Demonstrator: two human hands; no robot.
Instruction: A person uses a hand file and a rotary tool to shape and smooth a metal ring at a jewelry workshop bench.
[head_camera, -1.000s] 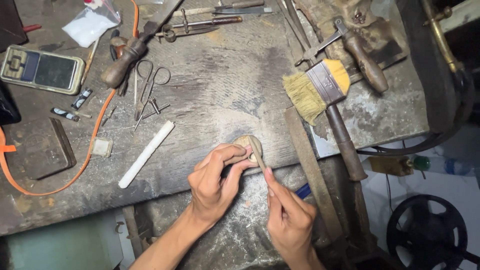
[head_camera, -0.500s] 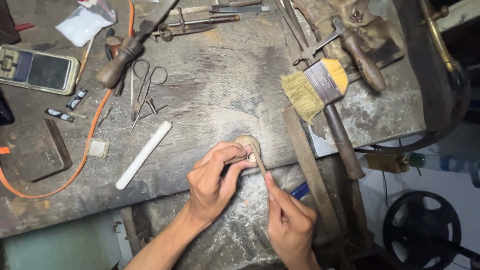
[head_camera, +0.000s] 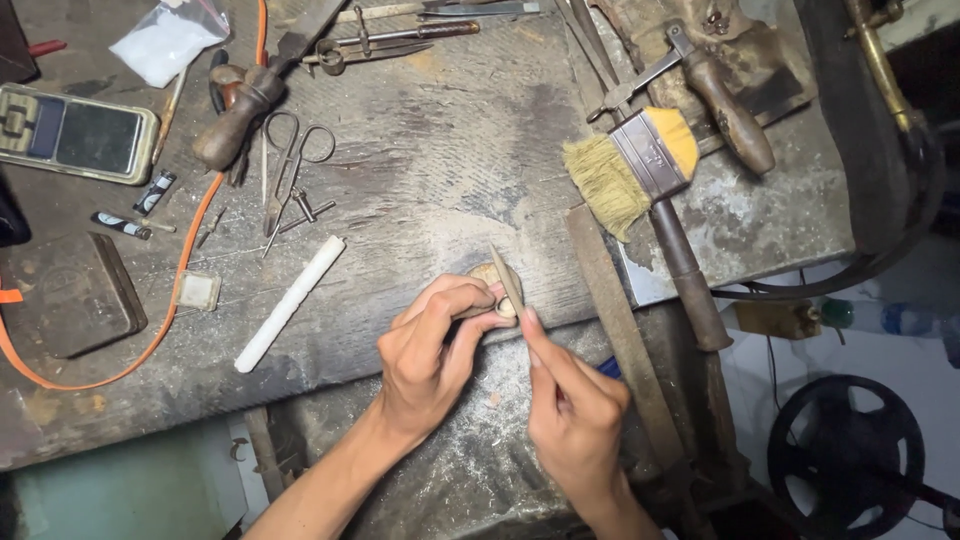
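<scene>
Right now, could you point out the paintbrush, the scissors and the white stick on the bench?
paintbrush (head_camera: 655, 155), head view, on its metal band between bristles and yellow handle.
scissors (head_camera: 288, 170), head view, near the pivot below the finger loops.
white stick (head_camera: 290, 302), head view, at mid-length.

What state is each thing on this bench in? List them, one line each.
Left hand: fingers pinching a small piece against the bench peg.
Right hand: fingers gripping a thin file, tip raised at the piece.
Thin file: held, tilted.
Scissors: lying flat, blades closed.
Brush: lying on its side, unheld.
White stick: lying loose, untouched.
Pocket scale: flat, screen dark.
Plastic bag: crumpled, lying flat.
</scene>
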